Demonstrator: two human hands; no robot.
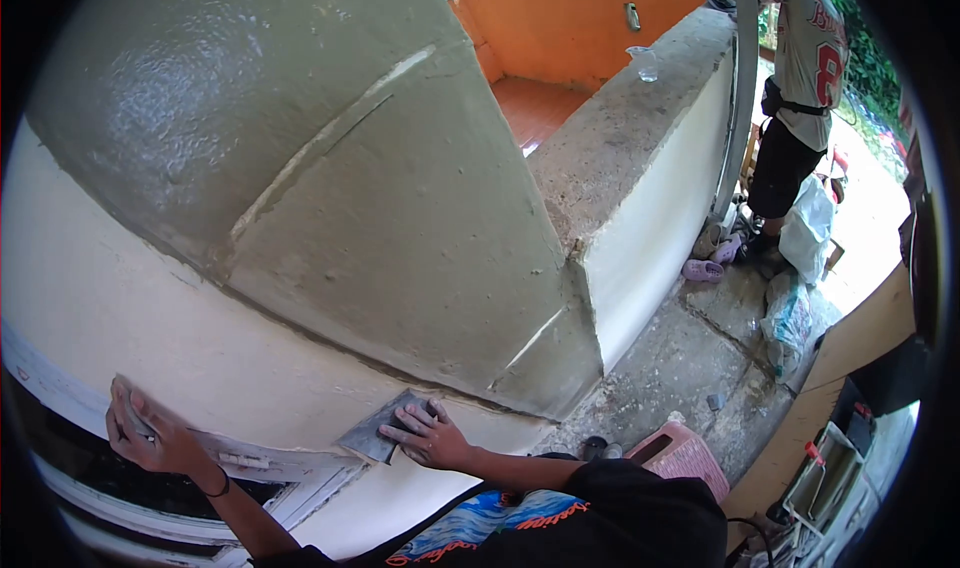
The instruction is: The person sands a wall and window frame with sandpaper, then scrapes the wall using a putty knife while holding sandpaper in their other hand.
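Note:
My right hand presses a flat metal scraper blade against the lower edge of a cream-coloured wall, fingers spread over the blade. My left hand grips the end of a long white strip that runs along the bottom of the wall toward the blade. Above both hands, a broad patch of wet grey plaster covers the wall, with pale scrape lines through it.
A person in a numbered jersey stands at the upper right beside a white bag. A concrete ledge holds a clear cup. Sandals, a pink basket and a plywood sheet lie on the rough floor.

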